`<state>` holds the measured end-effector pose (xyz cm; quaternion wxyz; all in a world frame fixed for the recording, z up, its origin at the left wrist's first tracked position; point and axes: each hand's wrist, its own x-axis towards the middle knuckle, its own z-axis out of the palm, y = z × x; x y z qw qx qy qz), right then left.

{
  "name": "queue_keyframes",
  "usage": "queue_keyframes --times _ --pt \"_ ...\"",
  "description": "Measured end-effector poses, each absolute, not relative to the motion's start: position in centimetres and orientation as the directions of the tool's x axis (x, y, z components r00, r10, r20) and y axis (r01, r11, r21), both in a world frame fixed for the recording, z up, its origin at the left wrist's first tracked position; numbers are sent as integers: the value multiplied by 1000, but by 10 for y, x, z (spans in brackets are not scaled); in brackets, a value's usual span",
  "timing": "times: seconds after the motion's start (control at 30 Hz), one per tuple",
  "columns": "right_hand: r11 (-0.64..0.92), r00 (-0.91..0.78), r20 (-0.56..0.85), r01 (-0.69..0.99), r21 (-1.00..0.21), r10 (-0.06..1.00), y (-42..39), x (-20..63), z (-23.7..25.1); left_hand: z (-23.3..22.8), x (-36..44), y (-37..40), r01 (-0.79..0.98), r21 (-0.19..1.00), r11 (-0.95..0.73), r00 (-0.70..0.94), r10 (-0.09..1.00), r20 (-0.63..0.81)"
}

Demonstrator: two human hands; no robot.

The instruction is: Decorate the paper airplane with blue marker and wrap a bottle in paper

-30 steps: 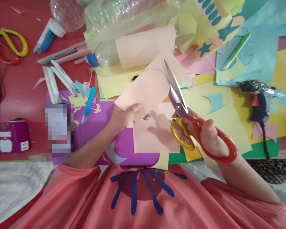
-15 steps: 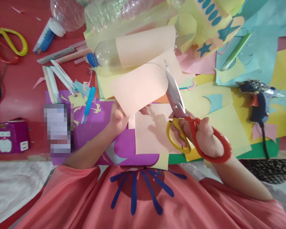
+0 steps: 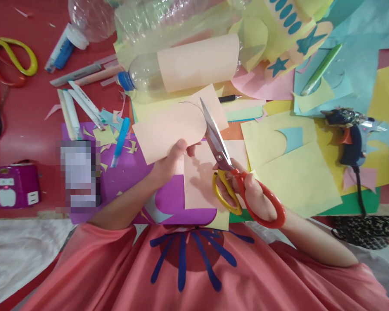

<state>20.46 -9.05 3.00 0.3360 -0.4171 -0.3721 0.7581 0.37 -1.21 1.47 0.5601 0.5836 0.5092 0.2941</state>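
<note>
Everywhere, coloured paper (image 3: pixel 294 172) over red table (image 3: pixel 29 116).

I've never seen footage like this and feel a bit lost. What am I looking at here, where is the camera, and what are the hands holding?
There is no machine here: a person works with two bare hands, and the camera sits on that person's head, looking forward and down. The coral cloth at the bottom is their own clothing. The left hand holds a peach paper piece with one rounded end. The right hand has its grip in the red and yellow handles of the scissors, whose blades meet the paper's rounded edge. Around them on the red table lie coloured paper sheets, a plastic bottle wrapped in peach paper, markers, a glue gun and a second pair of scissors.
</note>
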Motion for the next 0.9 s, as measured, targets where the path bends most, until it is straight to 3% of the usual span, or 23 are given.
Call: queue_keyframes --times 0.13,0.57,0.9 --pt "-496 -437 -379 -192 -847 816 -90 206 29 20 11 -11 237 930 279 166 932 -322" --pt "-586 -477 -466 -135 -799 745 -71 210 50 7 17 -13 280 926 252 348 873 -343" --pt "-500 -426 -407 -128 -857 808 -68 204 55 22 15 -16 290 928 233 339 882 -327"
